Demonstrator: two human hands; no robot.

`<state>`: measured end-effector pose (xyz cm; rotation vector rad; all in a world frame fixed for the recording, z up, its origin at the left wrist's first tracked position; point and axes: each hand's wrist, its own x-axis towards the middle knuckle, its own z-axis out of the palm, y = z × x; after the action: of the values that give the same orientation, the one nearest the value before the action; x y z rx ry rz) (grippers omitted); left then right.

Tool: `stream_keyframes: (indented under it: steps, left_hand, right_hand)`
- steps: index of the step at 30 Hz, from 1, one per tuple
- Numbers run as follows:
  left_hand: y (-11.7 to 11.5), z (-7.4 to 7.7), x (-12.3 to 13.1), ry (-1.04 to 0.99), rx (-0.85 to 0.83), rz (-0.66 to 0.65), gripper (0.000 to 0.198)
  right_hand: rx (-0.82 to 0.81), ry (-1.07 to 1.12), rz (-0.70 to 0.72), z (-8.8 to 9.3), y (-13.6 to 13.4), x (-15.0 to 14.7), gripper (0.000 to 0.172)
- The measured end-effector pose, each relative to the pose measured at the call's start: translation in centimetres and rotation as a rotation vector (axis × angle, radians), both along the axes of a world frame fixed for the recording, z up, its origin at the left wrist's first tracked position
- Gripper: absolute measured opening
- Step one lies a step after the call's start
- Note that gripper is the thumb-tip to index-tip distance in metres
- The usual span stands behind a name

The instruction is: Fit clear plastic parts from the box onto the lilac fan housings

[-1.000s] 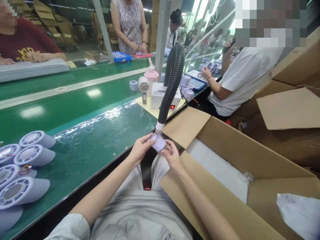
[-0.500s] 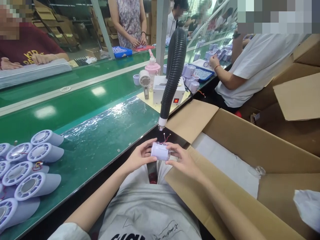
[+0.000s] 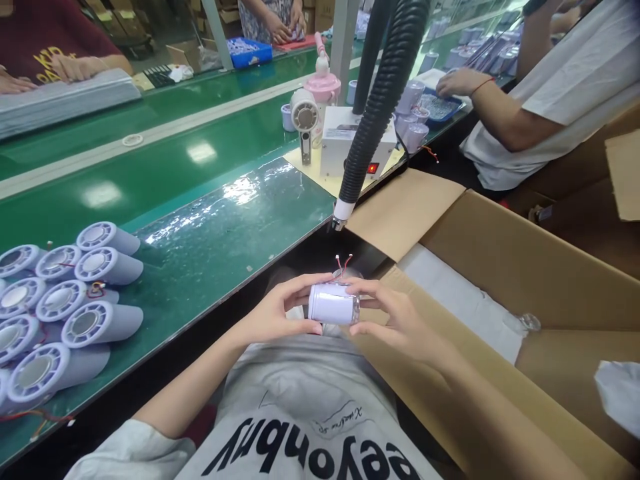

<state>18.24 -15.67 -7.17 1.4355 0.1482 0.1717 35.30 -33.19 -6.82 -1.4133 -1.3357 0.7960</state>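
Above my lap I hold a lilac plastic cylindrical housing (image 3: pixel 333 305) on its side between both hands. My left hand (image 3: pixel 277 313) grips its left end, thumb below and fingers over the top. At the other end, my right hand (image 3: pixel 395 317) pinches the rim, where a clear or metallic edge shows. Thin red and white wires (image 3: pixel 343 263) with small white plugs stick up behind the housing. Just beyond it hangs the metal tip (image 3: pixel 339 223) of a black ribbed hose (image 3: pixel 377 110), apart from my hands.
Several similar lilac housings (image 3: pixel 103 323) lie stacked on the green bench at left. An open cardboard box (image 3: pixel 520 247) stands at my right. Behind the hose are a white box with a lit red switch (image 3: pixel 357 140), a small handheld fan (image 3: pixel 305 120) and a pink cup (image 3: pixel 323 87). Co-workers sit around.
The view has tipped downward and shifted left, so the bench things appear displaced. Both hands keep hold of the lilac housing, which looks slightly nearer.
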Motion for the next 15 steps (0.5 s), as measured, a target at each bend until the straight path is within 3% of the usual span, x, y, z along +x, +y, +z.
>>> stream_keyframes:
  steps: [4, 7, 9, 15]
  left_hand:
    - [0.3, -1.0, 1.7, 0.035, -0.229, 0.137, 0.072]
    - [0.9, -1.8, 4.5, 0.028, -0.352, 0.334, 0.063]
    - [1.5, -1.9, 6.6, 0.029, -0.385, 0.418, 0.059]
    - [3.7, -1.6, 10.2, 0.036, -0.336, 0.428, 0.051]
  right_hand:
    - [0.015, 0.321, -0.104, -1.9, 1.3, -0.3, 0.042]
    - [0.137, 0.561, -0.267, -4.4, 3.7, -0.1, 0.044]
    - [0.201, 0.61, -0.347, -6.0, 5.5, 0.4, 0.048]
    - [0.294, 0.64, -0.443, -8.5, 8.9, 2.0, 0.051]
